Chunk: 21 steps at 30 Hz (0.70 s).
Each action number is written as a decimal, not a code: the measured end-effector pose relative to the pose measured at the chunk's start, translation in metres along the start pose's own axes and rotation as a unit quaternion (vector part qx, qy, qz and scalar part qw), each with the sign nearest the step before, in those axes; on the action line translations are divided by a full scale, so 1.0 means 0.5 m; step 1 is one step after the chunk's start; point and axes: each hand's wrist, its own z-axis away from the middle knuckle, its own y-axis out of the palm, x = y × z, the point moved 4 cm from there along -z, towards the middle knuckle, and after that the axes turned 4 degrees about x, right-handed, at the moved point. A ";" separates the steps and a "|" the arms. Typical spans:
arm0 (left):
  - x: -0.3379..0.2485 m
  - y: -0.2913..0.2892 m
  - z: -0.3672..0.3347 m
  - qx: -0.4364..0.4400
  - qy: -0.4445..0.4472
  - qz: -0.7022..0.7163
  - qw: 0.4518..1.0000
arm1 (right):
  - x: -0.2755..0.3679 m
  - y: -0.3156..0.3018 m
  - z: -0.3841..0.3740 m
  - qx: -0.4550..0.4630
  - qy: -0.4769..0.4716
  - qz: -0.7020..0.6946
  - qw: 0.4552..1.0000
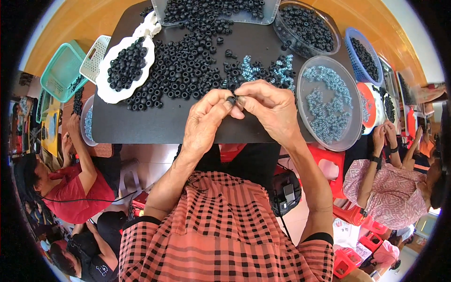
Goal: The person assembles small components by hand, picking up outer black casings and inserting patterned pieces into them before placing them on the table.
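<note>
In front of me, at the near edge of the dark table, both hands meet at the fingertips. My left hand is closed, pinching a small round black piece between thumb and fingers. From the other side, my right hand presses thumb and finger against that piece; whether a second small part is in its pinch is hidden. Just beyond the fingers spreads a heap of loose black ring-shaped pieces with holes. Small blue-and-white striped parts lie in clumps among them, beyond my right hand.
A white scalloped plate of black pieces sits left. At the back stand a clear bin and a round clear tub. A clear tray of striped parts and a blue basket are right. Other people work on both sides.
</note>
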 end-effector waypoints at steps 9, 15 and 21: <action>0.003 0.005 -0.002 0.001 0.031 -0.002 1.000 | 0.016 -0.001 0.000 0.013 -0.071 0.199 0.977; -0.003 0.011 0.001 -0.016 0.024 -0.041 0.999 | 0.009 0.007 0.001 -0.010 0.004 0.102 0.995; 0.005 -0.001 -0.001 0.009 -0.001 0.018 1.000 | 0.040 0.020 0.000 -0.004 -0.137 0.311 0.940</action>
